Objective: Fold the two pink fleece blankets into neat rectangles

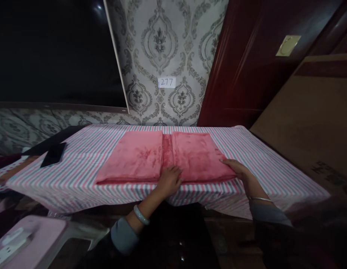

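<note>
A pink plush blanket [140, 157] lies on the striped cloth, its two side panels folded inward with a narrow strip between them. My left hand [170, 181] is at the near edge by this strip, fingers curled against the inner edge of the right panel; its fingertips are partly hidden. At the near right corner, my right hand [237, 168] grips the blanket with the thumb on top and the other fingers out of sight under the edge.
A striped tablecloth [86, 160] covers the table. On its left lies a black phone [54, 154]. A large dark screen [56, 52] stands behind, and a cardboard box [310, 123] rises at the right. A pink stool [36, 239] holding a power strip [11, 248] is at lower left.
</note>
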The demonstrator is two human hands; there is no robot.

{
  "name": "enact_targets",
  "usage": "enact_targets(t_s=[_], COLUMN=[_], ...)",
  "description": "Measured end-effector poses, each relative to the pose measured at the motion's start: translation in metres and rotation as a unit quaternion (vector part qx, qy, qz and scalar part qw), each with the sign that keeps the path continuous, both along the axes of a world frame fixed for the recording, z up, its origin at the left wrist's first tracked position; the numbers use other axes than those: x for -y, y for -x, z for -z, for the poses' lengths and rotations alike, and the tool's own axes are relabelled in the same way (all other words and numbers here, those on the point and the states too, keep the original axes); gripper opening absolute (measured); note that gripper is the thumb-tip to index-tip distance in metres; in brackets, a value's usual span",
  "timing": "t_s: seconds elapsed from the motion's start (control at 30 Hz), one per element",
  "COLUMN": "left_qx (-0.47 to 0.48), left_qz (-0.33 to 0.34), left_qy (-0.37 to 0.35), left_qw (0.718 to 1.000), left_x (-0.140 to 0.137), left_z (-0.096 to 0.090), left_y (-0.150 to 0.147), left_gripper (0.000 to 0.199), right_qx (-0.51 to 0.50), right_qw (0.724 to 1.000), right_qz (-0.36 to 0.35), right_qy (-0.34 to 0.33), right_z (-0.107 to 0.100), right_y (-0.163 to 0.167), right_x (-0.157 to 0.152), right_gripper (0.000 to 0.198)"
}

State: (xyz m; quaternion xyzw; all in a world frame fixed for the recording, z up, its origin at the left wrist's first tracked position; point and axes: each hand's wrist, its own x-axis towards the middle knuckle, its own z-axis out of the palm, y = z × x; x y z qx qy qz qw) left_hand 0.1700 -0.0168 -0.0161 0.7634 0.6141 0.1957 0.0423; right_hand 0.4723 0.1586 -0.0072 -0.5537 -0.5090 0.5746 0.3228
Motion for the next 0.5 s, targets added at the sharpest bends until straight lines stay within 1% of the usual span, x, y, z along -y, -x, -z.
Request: enact_targets(t_s=[0.07, 0.1, 0.17, 0.23, 0.27, 0.3, 0.33, 0.37, 0.4, 0.47, 0.5], left_qx=[0.017, 0.028, 0.069, 0.152, 0.210, 0.278, 0.353, 0.429, 0.502, 0.621, 0.666], left_qz=[0.008, 0.011, 0.022, 0.043, 0.053, 0.060, 0.063, 0.061, 0.055, 0.037, 0.026], left_qy=[0.000, 0.001, 0.018, 0.058, 0.081, 0.102, 0.122, 0.136, 0.147, 0.155, 0.149], left_qw=[1.000, 1.000, 0.997, 0.986, 0.973, 0.953, 0.925, 0.891, 0.850, 0.767, 0.731], left_x=[0.000, -0.001, -0.005, -0.010, -0.014, -0.017, -0.021, -0.025, -0.030, -0.038, -0.042], left_z=[-0.004, -0.006, -0.010, -0.018, -0.023, -0.030, -0.038, -0.047, -0.057, -0.079, -0.090], left_y=[0.001, 0.002, 0.006, 0.017, 0.025, 0.035, 0.046, 0.059, 0.073, 0.104, 0.119], left_gripper=[0.042, 0.041, 0.039, 0.037, 0.038, 0.039, 0.042, 0.044, 0.047, 0.047, 0.044], right_qx=[0.010, -0.009, -0.065, -0.101, -0.103, -0.098, -0.093, -0.089, -0.089, -0.099, -0.108], right_qw=[1.000, 0.999, 0.997, 0.995, 0.995, 0.995, 0.994, 0.993, 0.991, 0.984, 0.978], right_qz=[0.004, 0.008, 0.013, 0.018, 0.015, 0.007, -0.002, -0.014, -0.027, -0.066, -0.093], right_qy=[0.023, 0.037, 0.037, 0.019, -0.001, -0.025, -0.049, -0.074, -0.093, -0.131, -0.155], right_z=[-0.009, -0.016, -0.032, -0.051, -0.062, -0.074, -0.086, -0.098, -0.111, -0.135, -0.146], right_y=[0.002, 0.004, 0.014, 0.032, 0.043, 0.057, 0.072, 0.089, 0.108, 0.152, 0.176], right_x=[-0.002, -0.002, -0.001, 0.001, 0.001, 0.001, 0.001, 0.000, 0.000, 0.002, 0.004], right_gripper=[0.011, 0.011, 0.013, 0.017, 0.016, 0.015, 0.011, 0.007, 0.004, 0.010, 0.013])
